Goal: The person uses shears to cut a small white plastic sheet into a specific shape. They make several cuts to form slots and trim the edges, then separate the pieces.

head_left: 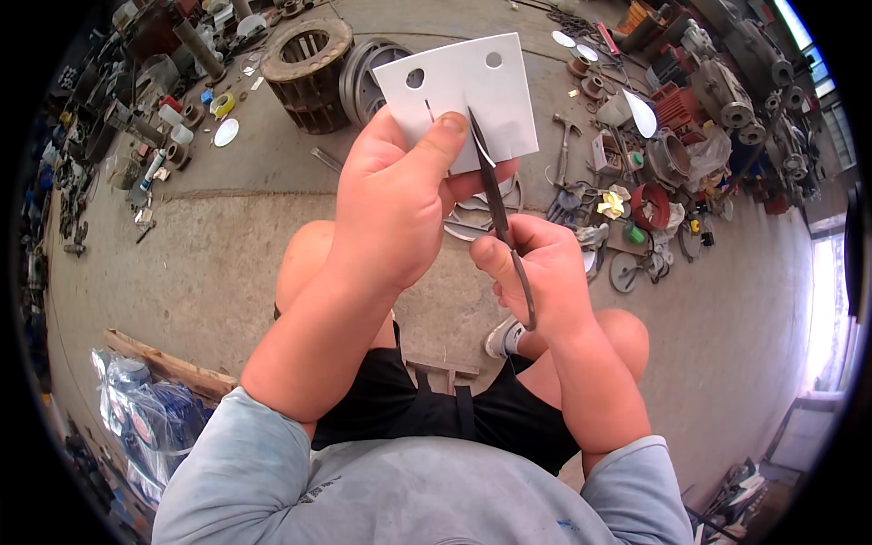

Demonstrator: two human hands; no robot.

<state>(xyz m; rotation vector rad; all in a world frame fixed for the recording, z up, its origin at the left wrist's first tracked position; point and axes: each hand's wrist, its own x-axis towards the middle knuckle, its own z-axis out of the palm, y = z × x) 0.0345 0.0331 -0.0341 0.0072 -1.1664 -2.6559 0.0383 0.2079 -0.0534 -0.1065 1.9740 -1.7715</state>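
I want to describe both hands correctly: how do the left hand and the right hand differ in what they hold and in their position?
The left hand pinches a white sheet with two round holes; the right hand grips dark scissors. The left hand sits higher, the right hand lower. Both meet at the sheet, where the blades cut its lower edge.

A white sheet (pixel 472 86), thin and roughly rectangular with two round holes near its top edge and short slits cut into it, is held up pinched at its lower edge. Dark scissors (pixel 498 204) point upward, their slim blades meeting the sheet's lower edge just right of the pinching thumb.
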